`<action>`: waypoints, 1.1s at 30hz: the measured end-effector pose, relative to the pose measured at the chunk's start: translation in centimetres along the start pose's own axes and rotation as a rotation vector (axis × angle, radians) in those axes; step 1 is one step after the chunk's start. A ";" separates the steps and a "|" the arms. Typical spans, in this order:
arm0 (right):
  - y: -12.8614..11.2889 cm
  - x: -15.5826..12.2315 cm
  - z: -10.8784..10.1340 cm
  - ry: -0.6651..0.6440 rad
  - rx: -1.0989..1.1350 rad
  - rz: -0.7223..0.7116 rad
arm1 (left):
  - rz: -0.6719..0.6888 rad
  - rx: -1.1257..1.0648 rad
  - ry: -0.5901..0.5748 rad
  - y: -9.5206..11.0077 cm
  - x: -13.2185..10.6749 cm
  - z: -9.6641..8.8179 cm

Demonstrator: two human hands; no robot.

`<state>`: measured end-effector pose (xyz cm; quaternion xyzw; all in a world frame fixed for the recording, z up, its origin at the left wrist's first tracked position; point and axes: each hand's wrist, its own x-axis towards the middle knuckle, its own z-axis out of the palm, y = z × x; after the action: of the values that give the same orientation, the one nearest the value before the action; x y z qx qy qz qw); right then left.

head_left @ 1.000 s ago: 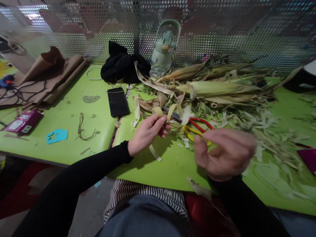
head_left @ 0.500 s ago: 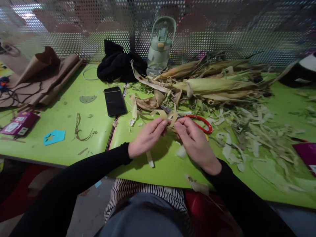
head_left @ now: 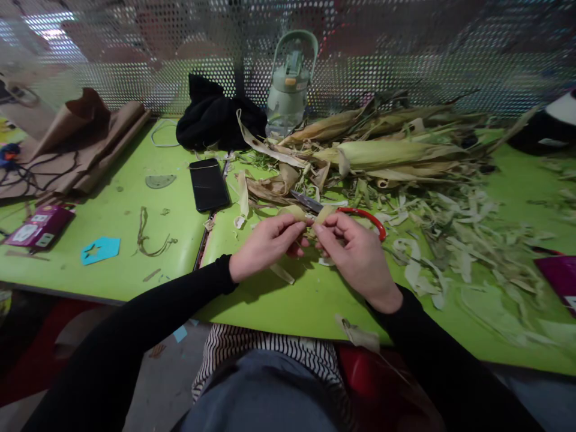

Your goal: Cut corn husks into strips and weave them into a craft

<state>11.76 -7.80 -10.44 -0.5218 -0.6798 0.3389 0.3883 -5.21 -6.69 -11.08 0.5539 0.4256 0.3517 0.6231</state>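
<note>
My left hand (head_left: 265, 245) and my right hand (head_left: 355, 255) meet over the green table (head_left: 135, 252), both pinching looped pale strips of corn husk (head_left: 294, 213) between thumb and fingers. Just behind my hands lie red-handled scissors (head_left: 364, 215), partly hidden by my right hand. A loose husk strip (head_left: 282, 273) lies on the table under my left wrist. Behind the scissors is a pile of unhusked corn cobs (head_left: 387, 153).
Husk scraps (head_left: 454, 240) cover the table's right half. A black phone (head_left: 208, 183), black cloth (head_left: 216, 120) and green water bottle (head_left: 288, 84) sit at the back by a perforated metal screen. Brown paper (head_left: 76, 144), a purple packet (head_left: 38, 225) and a blue star cutout (head_left: 99, 249) lie left.
My right hand came in from the lower right to meet my left hand and took hold of the husk strips. The strips' tall loops have been drawn down between my fingers.
</note>
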 end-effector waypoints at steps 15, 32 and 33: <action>-0.7 -1.1 0.8 0.107 0.415 0.063 | 0.235 -0.050 -0.041 1.4 -1.4 0.8; 0.2 -0.5 0.5 -0.011 0.424 0.114 | 0.230 0.253 -0.001 -0.1 -1.4 -0.1; 0.2 -0.6 0.5 -0.016 0.433 0.128 | 0.236 0.270 0.005 -0.2 -1.5 -0.1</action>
<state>11.47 -8.39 -10.92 -0.4658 -0.5596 0.5050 0.4636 -5.85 -8.02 -11.03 0.6777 0.4025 0.3634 0.4966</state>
